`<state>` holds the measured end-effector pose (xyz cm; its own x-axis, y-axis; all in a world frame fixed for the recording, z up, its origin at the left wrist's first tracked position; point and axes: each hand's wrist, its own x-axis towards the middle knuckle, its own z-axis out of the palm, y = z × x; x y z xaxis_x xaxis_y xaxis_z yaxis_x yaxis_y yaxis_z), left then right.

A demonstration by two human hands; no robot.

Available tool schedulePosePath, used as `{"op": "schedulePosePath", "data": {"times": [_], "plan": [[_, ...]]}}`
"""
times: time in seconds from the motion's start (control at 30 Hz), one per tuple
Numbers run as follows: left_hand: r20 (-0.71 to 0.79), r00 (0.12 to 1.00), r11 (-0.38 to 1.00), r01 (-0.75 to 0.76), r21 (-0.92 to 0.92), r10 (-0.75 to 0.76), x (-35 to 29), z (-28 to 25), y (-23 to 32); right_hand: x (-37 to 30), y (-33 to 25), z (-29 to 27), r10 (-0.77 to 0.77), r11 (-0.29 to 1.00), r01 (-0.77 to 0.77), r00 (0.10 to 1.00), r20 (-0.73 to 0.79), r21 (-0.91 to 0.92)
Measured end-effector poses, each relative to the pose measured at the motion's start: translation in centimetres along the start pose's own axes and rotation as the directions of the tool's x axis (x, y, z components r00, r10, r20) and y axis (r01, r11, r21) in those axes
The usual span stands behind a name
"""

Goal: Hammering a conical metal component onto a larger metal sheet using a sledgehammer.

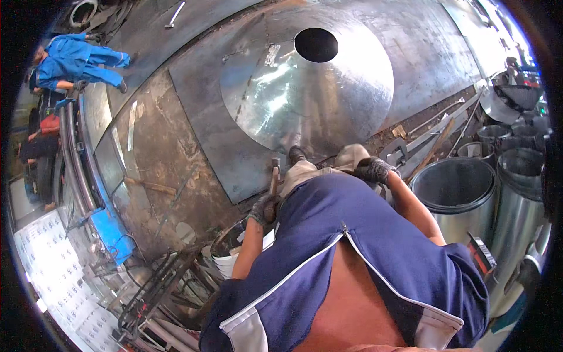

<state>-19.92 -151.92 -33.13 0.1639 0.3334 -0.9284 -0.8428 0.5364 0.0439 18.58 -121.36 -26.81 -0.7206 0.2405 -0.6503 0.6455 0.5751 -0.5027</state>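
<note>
My left hand (264,208), in a dark glove, is shut on the wooden handle of a hammer (274,176), whose head points up toward my shoe (296,154). In front of my feet lies a large shiny sheet-metal cone (305,88) with a round hole (316,44) at its top. It rests on a dark steel plate (199,123). My right hand (375,170), also gloved, sits by my bent knee (350,157) with fingers curled. Whether it holds anything is unclear. My blue vest fills the lower middle.
Open galvanised cylinders (460,190) stand close at my right, with more behind them. A white bucket (226,252) and a dark metal rack (146,293) are at lower left. A blue machine frame (111,229) runs along the left. A person in blue overalls (76,61) is at upper left.
</note>
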Motion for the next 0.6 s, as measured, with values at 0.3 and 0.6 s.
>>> {"op": "schedulePosePath", "data": {"times": [0.3,0.6], "plan": [[-0.011,0.992,0.984,0.123,0.129,-0.123,-9.9,2.1,3.5,3.5,-6.5,-4.8,0.194,0.955,-0.093,0.915,-0.354,0.282],[-0.181,0.983,0.942,0.055,0.332,0.006,-24.9,9.5,5.9,18.4,-15.2,-4.2,0.276,0.39,-0.25,0.95,0.146,0.886]]}}
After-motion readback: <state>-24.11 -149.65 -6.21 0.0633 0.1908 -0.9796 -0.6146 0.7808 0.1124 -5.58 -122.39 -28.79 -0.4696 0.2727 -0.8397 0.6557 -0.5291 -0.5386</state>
